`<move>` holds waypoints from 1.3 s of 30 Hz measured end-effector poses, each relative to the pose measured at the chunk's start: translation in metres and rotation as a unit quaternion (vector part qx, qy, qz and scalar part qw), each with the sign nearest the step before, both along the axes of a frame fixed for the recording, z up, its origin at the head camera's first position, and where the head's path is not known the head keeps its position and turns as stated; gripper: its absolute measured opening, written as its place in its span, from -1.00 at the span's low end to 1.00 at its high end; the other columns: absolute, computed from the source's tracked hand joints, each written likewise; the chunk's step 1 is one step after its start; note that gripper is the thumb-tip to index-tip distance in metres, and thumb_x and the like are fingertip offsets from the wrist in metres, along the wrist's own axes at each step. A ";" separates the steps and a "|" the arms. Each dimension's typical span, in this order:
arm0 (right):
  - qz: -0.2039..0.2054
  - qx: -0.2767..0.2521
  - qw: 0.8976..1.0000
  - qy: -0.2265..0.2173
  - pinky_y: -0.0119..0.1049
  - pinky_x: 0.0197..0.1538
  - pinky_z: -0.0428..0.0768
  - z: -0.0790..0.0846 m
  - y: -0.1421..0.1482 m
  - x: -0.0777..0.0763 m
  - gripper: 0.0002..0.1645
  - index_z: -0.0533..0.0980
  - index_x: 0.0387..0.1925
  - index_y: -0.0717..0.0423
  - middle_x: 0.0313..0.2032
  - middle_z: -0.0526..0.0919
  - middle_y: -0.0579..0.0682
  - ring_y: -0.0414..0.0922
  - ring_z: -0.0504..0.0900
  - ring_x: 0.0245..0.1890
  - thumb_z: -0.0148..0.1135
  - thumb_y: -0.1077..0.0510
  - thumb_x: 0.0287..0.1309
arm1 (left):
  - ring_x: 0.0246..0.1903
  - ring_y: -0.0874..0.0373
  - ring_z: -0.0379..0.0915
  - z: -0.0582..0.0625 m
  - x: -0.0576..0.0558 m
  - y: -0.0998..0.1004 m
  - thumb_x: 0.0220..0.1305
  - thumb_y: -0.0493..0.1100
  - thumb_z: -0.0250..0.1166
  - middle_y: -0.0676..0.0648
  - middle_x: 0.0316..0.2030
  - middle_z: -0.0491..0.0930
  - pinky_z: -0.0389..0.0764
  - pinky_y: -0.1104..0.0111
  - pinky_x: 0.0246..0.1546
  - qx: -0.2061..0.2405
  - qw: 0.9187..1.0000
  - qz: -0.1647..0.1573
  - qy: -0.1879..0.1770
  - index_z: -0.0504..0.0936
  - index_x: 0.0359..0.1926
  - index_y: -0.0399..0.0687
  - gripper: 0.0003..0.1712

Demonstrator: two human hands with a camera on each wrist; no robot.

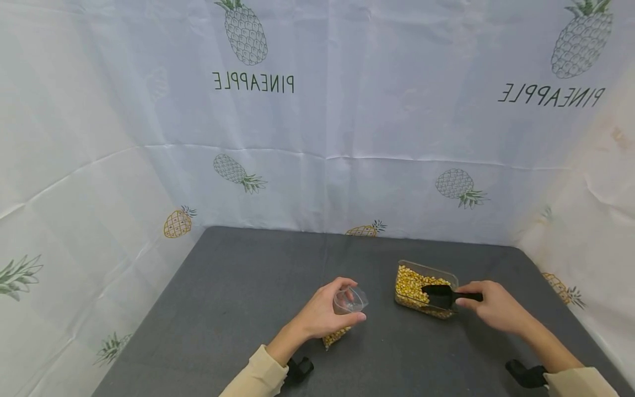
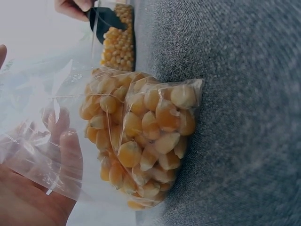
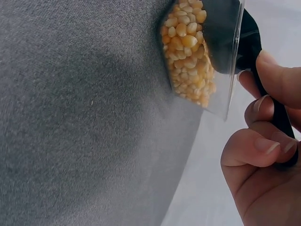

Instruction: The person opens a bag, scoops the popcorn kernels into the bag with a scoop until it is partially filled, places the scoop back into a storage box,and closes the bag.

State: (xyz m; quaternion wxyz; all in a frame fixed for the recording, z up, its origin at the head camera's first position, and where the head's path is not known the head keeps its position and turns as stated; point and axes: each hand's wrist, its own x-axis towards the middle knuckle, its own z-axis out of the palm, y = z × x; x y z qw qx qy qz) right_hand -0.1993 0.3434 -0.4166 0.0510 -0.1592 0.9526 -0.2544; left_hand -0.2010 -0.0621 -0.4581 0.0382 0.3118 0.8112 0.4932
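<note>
Head view, left hand [image 1: 317,313]: the thumb and fingers are making a big C shape round the top of a clear bag [image 1: 349,303], and they are holding its mouth wide.
Head view, right hand [image 1: 496,309]: it is gripping a black scoop [image 1: 441,296] by the handle, and the scoop's wide end is resting in the corn [image 1: 410,285] inside a clear box [image 1: 436,272].
Head view, table [image 1: 238,309]: the box is standing to the right of the bag and a bit farther off, not touching it.
Left wrist view, bag: yellow corn is filling its low part, which is sitting on the table. Loose plastic is crossing in front of the palm, so how hard the fingers are pinching, nobody can tell.
Left wrist view, bag tip: the hand should be holding that mouth round and steady, as floppy plastic may fold shut.
Right wrist view, scoop: the thumb and bent fingers are wrapping round the handle. How much corn the scoop is carrying, nobody can tell.
Right wrist view, scoop tip: the person seems to be scooping, so pushing in low, then lifting slowly and flat, should be stopping spills.
</note>
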 end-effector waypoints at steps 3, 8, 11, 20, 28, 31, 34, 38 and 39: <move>0.000 0.002 1.000 0.001 0.18 -0.07 0.60 0.000 -0.003 -0.001 -0.56 0.62 0.05 0.38 -0.03 0.68 0.26 0.32 0.61 0.00 0.32 0.09 0.33 | -0.22 0.32 0.46 0.000 0.000 0.000 0.31 0.11 0.40 0.14 -0.11 0.52 0.59 0.36 -0.17 -0.002 1.000 0.001 0.000 0.45 0.33 0.06 -0.35; -0.003 0.009 1.000 0.004 0.20 -0.05 0.58 0.000 -0.009 -0.004 -0.56 0.63 0.05 0.37 -0.04 0.68 0.25 0.34 0.60 0.01 0.34 0.10 0.31 | -0.22 0.32 0.46 0.001 -0.001 0.001 0.32 0.10 0.40 0.12 -0.11 0.53 0.60 0.37 -0.18 -0.001 1.000 -0.001 -0.002 0.44 0.34 0.05 -0.36; -0.001 0.009 1.000 0.006 0.23 -0.02 0.57 0.001 -0.012 -0.005 -0.57 0.63 0.04 0.38 -0.03 0.68 0.28 0.39 0.56 0.05 0.34 0.12 0.30 | -0.22 0.33 0.46 0.000 -0.001 0.001 0.32 0.11 0.39 0.13 -0.11 0.53 0.60 0.38 -0.18 -0.002 1.000 0.000 -0.002 0.44 0.33 0.06 -0.36; 0.013 0.011 1.000 0.012 0.32 0.07 0.49 0.005 -0.019 -0.010 -0.62 0.63 0.02 0.41 -0.02 0.68 0.32 0.48 0.48 0.14 0.34 0.18 0.29 | -0.24 0.33 0.47 0.001 -0.002 0.002 0.33 0.12 0.39 0.13 -0.12 0.52 0.61 0.37 -0.18 0.000 1.000 -0.002 -0.009 0.44 0.33 0.06 -0.36; 0.012 0.005 1.000 0.005 0.27 0.05 0.53 0.000 -0.017 -0.012 -0.58 0.62 0.06 0.39 0.00 0.67 0.31 0.44 0.51 0.12 0.31 0.13 0.34 | -0.24 0.32 0.48 -0.001 -0.001 0.001 0.32 0.12 0.40 0.09 -0.11 0.53 0.62 0.37 -0.19 0.009 1.000 -0.004 -0.022 0.44 0.33 0.06 -0.36; 0.002 -0.011 1.000 -0.011 0.29 0.08 0.51 -0.006 -0.013 -0.011 -0.54 0.61 0.08 0.39 0.04 0.65 0.33 0.48 0.45 0.17 0.28 0.07 0.37 | -0.24 0.31 0.49 -0.001 0.000 0.002 0.32 0.13 0.39 0.08 -0.11 0.54 0.63 0.37 -0.18 0.012 1.000 -0.005 -0.028 0.44 0.33 0.05 -0.35; -0.008 -0.025 1.000 -0.017 0.31 0.11 0.48 -0.012 -0.009 -0.011 -0.54 0.62 0.08 0.35 0.06 0.65 0.33 0.50 0.40 0.21 0.27 0.04 0.38 | -0.24 0.31 0.48 -0.002 0.000 0.002 0.32 0.13 0.39 0.09 -0.11 0.53 0.63 0.37 -0.17 0.014 0.999 -0.007 -0.030 0.44 0.33 0.06 -0.35; -0.006 -0.036 0.999 -0.007 0.32 0.09 0.48 -0.017 -0.009 -0.011 -0.56 0.63 0.06 0.33 0.04 0.66 0.31 0.50 0.41 0.20 0.28 0.04 0.38 | -0.25 0.32 0.48 -0.002 0.000 0.002 0.32 0.11 0.40 0.11 -0.12 0.53 0.63 0.37 -0.17 0.015 1.000 -0.005 -0.027 0.44 0.33 0.06 -0.36; -0.006 -0.038 0.999 -0.004 0.31 0.08 0.49 -0.018 -0.009 -0.010 -0.57 0.64 0.06 0.32 0.03 0.66 0.30 0.49 0.43 0.19 0.28 0.05 0.38 | -0.25 0.32 0.49 -0.002 0.000 0.002 0.32 0.11 0.40 0.11 -0.12 0.53 0.63 0.37 -0.18 0.015 1.000 -0.004 -0.027 0.44 0.33 0.06 -0.36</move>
